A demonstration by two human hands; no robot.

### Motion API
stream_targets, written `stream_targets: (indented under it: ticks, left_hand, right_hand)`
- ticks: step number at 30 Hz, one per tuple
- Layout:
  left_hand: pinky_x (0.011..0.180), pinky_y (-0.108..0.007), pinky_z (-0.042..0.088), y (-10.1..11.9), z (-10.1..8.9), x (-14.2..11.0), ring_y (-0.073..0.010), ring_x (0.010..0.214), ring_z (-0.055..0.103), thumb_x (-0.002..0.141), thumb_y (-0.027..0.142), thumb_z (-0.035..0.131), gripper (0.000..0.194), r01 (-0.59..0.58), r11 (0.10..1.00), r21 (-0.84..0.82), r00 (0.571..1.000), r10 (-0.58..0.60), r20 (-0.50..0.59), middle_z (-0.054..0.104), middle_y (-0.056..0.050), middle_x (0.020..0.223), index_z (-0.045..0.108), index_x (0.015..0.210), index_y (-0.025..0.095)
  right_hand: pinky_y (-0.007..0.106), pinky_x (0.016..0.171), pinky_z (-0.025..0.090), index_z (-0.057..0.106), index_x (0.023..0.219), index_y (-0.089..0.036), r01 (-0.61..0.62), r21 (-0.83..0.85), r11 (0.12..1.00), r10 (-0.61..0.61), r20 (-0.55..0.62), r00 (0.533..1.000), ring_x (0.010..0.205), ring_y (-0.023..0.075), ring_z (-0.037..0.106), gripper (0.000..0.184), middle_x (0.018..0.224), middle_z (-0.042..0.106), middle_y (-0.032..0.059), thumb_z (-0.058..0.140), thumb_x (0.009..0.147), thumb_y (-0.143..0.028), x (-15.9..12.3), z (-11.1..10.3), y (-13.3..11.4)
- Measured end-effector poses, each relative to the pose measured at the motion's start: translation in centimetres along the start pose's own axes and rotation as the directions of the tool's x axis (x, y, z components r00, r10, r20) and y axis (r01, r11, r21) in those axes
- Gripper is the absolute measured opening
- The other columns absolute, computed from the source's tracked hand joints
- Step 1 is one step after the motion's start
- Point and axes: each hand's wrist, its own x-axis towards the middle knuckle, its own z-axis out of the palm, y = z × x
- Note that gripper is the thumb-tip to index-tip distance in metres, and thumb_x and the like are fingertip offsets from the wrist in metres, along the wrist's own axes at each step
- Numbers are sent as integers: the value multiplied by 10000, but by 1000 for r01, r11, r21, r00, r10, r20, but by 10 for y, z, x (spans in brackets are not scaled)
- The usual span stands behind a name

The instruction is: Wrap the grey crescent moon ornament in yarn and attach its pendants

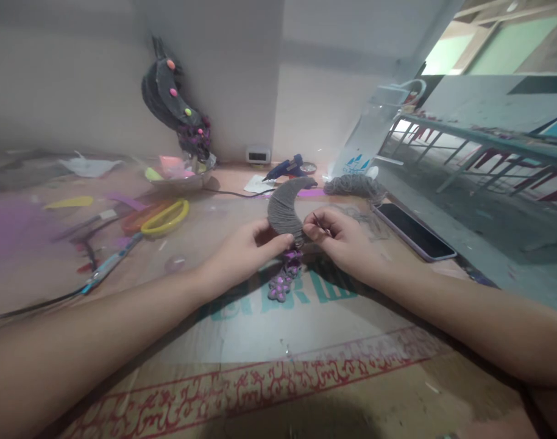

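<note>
A crescent moon wrapped in grey yarn stands upright in front of me, above the tabletop. My left hand grips its lower left side between thumb and fingers. At its lower right edge, my right hand is closed in a pinch, with a thin dark stick-like piece showing between the fingers; its kind is too small to make out. Small purple and grey flowers hang below the crescent's lower end. A bundle of grey yarn lies behind my right hand.
A blue glue gun lies at the back near a small digital clock. To the right are a phone and a plastic bag. Left are yellow-handled scissors, a bowl and a finished-looking dark crescent against the wall.
</note>
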Motion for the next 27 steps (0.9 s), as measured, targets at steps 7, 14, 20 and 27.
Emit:
stream_targets:
  ticks: [7,14,20,27]
  left_hand:
    - [668,-306,514,4,-2,-2,-187,743,650,880,462,599,325,82,989,125,994,-72,-80,719,-56,839,695,913,154]
    - [833,-327,527,-2,-2,1,-190,917,678,857,309,646,245,34,999,30,999,-34,-4,739,-66,1021,683,1047,159]
    - [765,-321,538,-1,-2,0,-187,850,678,832,376,679,257,52,997,62,999,-52,-16,740,-61,935,696,970,160]
    - [742,-308,527,3,-2,-1,-176,814,664,847,400,654,262,76,997,22,997,-76,-5,735,-58,922,709,947,164]
  right_hand:
    - [238,587,374,585,814,-192,19,-9,1000,-19,29,999,634,120,490,155,703,573,-8,574,882,-332,-2,0,0]
    - [247,604,372,564,805,-190,-40,2,999,40,6,999,638,121,483,183,692,547,-16,535,902,-342,2,-1,2]
    - [249,620,388,555,794,-188,-59,67,996,58,10,998,650,123,480,198,701,534,-12,528,902,-351,2,-1,1]
    - [244,583,353,546,762,-187,-56,154,987,40,110,993,621,115,441,248,672,491,-23,511,919,-376,1,0,2]
